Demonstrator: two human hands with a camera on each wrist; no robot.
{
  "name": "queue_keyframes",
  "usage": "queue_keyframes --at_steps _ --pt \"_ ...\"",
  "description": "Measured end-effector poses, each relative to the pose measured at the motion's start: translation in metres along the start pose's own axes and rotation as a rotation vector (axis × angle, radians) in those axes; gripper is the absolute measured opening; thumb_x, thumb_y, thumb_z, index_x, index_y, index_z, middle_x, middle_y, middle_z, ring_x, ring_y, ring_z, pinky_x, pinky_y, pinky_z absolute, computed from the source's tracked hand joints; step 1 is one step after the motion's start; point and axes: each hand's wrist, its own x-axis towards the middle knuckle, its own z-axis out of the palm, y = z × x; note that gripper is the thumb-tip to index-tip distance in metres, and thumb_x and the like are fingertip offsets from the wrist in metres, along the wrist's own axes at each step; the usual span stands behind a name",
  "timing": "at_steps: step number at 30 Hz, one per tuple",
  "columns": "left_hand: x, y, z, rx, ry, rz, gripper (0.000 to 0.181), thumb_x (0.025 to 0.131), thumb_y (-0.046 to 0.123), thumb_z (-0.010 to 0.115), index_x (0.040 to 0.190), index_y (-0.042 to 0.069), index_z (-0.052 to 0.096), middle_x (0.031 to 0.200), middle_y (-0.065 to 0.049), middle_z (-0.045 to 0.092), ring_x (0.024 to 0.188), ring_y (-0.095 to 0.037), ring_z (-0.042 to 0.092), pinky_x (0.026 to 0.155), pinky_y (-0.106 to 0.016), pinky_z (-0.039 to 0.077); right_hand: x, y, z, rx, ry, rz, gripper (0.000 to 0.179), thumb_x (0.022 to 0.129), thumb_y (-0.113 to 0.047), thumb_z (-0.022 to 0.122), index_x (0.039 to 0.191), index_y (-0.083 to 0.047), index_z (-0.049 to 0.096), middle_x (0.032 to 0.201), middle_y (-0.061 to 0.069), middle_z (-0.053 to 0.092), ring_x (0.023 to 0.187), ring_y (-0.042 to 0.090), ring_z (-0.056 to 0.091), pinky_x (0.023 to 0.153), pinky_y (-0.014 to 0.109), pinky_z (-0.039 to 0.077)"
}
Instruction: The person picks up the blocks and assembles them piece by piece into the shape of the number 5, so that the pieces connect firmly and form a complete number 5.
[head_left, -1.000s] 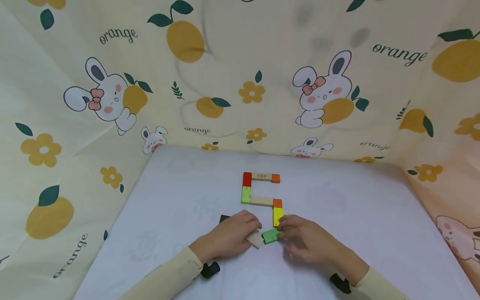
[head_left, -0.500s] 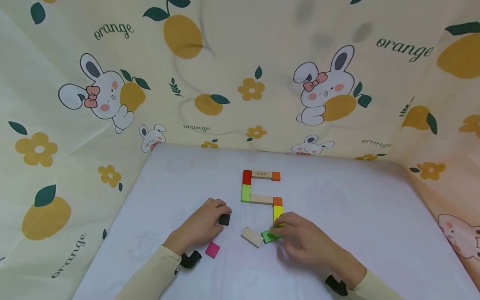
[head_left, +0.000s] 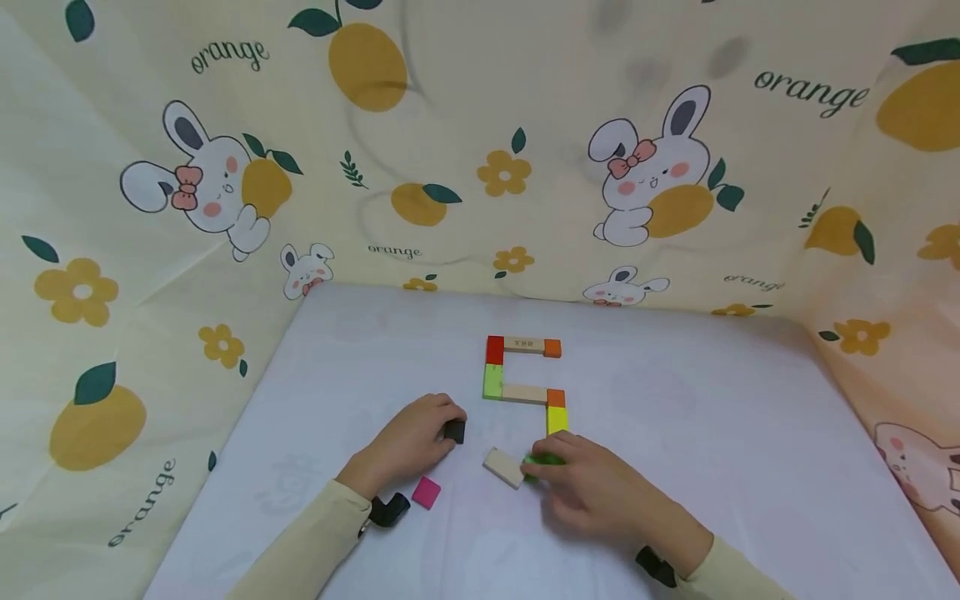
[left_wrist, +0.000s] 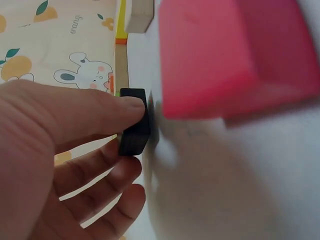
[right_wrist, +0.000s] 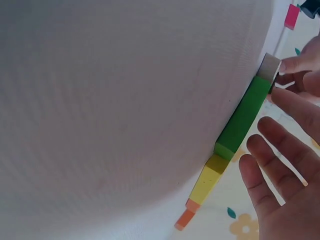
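Note:
My left hand (head_left: 408, 437) pinches a small black block (left_wrist: 134, 125) between thumb and fingers, low over the white tabletop. The right hand (head_left: 600, 483) reaches over a green block (right_wrist: 242, 120), its fingers loosely extended along it and partly covering it in the head view. Beside the green block's left end lies a plain wooden block (head_left: 503, 467), set at a slant. A yellow block (head_left: 557, 419) stands just beyond the right fingers. Near the left wrist rests a pink block (head_left: 427, 492), large and close in the left wrist view.
Farther back, blocks form an angular line: an orange block (head_left: 556, 398), a wooden one (head_left: 524, 394), a light green one (head_left: 492, 381), a red one (head_left: 495, 350), another wooden one (head_left: 523, 344) and an orange end block (head_left: 552, 348). Patterned cloth (head_left: 450, 167) walls the table.
The left hand has let go of the wooden block, moved left and taken hold of the black block. The pink block has come into view. The right hand has shifted left over the green block.

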Motion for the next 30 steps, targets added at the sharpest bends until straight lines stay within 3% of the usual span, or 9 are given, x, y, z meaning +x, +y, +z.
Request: queue_keyframes --at_steps 9,20,30 --pt "0.009 0.013 -0.002 0.010 -0.006 0.057 0.035 0.098 0.012 0.078 0.133 0.007 0.073 0.125 -0.003 0.068 0.112 -0.019 0.065 0.098 -0.036 0.057 0.004 0.000 0.004 -0.004 0.014 -0.019 0.043 0.091 -0.024 0.077 0.133 -0.016 0.079 0.131 -0.001 0.066 0.116 0.016 0.058 0.095 0.037 0.057" --pt "0.006 0.013 0.009 -0.092 -0.023 0.051 0.031 0.100 0.009 0.078 0.131 0.013 0.077 0.119 0.002 0.064 0.104 -0.014 0.063 0.094 -0.031 0.057 0.011 -0.002 0.009 0.025 -0.022 -0.019 0.044 0.093 -0.025 0.077 0.136 -0.015 0.078 0.134 0.000 0.066 0.119 0.016 0.057 0.099 0.038 0.056" --pt "0.015 0.025 0.009 -0.079 -0.075 0.065 0.037 0.099 0.004 0.077 0.135 0.012 0.075 0.121 0.002 0.064 0.097 -0.009 0.061 0.088 -0.024 0.054 0.001 -0.001 0.007 -0.016 0.026 -0.007 0.042 0.088 -0.021 0.077 0.130 -0.016 0.080 0.131 -0.002 0.066 0.119 0.015 0.058 0.097 0.038 0.057"
